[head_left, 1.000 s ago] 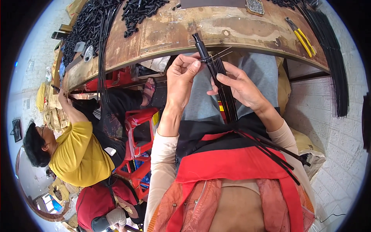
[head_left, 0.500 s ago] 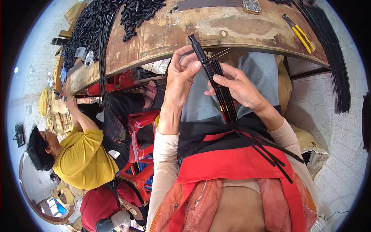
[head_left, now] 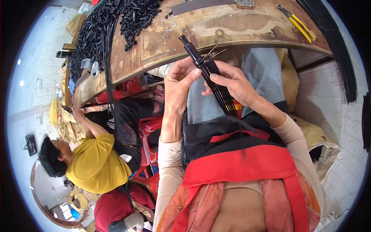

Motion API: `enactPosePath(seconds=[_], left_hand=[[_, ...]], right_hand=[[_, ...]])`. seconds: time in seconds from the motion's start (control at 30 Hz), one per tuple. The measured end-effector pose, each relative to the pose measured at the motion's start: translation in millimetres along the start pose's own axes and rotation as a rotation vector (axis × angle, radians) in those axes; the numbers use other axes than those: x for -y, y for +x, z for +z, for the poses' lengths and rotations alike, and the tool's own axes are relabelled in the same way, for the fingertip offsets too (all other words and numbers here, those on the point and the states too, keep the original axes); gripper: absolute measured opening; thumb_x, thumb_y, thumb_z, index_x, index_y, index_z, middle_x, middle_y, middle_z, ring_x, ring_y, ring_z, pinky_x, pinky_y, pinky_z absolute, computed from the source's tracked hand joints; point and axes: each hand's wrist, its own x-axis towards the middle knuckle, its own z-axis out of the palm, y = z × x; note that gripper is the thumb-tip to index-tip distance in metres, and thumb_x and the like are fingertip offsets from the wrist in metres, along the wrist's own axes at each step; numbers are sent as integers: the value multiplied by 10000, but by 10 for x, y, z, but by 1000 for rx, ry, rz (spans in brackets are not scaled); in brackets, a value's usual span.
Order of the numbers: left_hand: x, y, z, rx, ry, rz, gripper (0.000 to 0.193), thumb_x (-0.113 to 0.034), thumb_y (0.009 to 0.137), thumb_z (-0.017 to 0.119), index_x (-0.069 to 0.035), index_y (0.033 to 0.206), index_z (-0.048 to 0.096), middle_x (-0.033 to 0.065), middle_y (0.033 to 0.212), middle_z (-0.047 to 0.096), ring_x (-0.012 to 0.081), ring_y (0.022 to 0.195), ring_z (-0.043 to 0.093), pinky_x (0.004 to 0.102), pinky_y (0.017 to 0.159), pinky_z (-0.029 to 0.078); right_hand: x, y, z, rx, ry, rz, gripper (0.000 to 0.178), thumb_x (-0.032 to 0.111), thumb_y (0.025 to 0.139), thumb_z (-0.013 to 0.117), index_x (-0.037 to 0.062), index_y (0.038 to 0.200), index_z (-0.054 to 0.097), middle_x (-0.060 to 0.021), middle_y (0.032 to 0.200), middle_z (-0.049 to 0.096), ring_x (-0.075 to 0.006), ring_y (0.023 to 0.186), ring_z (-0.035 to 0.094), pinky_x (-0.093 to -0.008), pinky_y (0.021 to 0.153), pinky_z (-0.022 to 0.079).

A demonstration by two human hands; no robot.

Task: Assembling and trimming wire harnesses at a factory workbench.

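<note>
My left hand [head_left: 178,86] pinches the collar of a black plastic umbrella runner [head_left: 189,48], a tube with a narrow neck pointing up and away to the left. A bundle of thin black umbrella ribs [head_left: 221,93] hangs from the collar down toward my lap. My right hand [head_left: 237,86] is closed round the upper ribs, thumb on top. Two fine metal wires [head_left: 216,53] stick out to the right of the collar. The fingers behind the ribs are partly hidden, and the ribs' lower ends are blurred over my apron [head_left: 239,164].
A worn wooden table [head_left: 166,42] lies ahead. On it are a heap of black plastic tubes [head_left: 135,21], yellow-handled pliers [head_left: 298,28], and a small tray of bits [head_left: 245,3]. Long black ribs [head_left: 340,50] overhang its right end. A co-worker in a yellow shirt [head_left: 96,164] sits at left.
The runner's neck has tilted further left, and the wires point more upward. The rib ends swing and blur over my apron. Both hands keep their hold; the whole view has shifted slightly.
</note>
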Motion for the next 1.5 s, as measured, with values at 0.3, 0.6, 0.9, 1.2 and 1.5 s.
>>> enactPosePath(seconds=[0.3,0.6,0.9,1.2,1.5], left_hand=[[-78,-95,-17,123,-92,50,380,13,837,655,0,1195,528,78,1066,602,178,992,603,319,886,499],[-74,-62,-18,0,-84,-28,371,72,842,556,31,1207,504,88,1125,569,185,1019,580,322,921,472],[-63,15,-71,125,-202,2,400,111,830,533,21,1219,515,100,1155,591,215,1073,582,369,996,444],[-95,128,-261,228,-197,-112,443,31,840,630,17,1266,509,115,1178,601,251,1074,599,393,957,482],[-61,278,-407,318,-132,-202,502,-111,885,643,33,1323,444,132,1129,625,245,939,656,345,805,561]], right_hand=[[-83,14,53,-115,-80,-162,236,126,968,567,-5,1155,507,-49,1023,588,-112,935,576,-264,847,462],[-131,140,-90,-15,14,-56,153,63,944,576,-9,1078,585,-12,971,617,-78,910,570,-244,832,462],[-259,283,-230,37,266,42,169,71,923,628,-16,1068,627,-32,970,651,-86,903,598,-224,820,470],[-241,323,-281,93,383,153,160,84,898,662,-23,1018,656,-55,925,675,-129,857,639,-265,814,505],[-206,330,-392,169,516,299,166,85,866,704,3,1009,680,-36,934,689,-113,907,637,-241,863,482]])
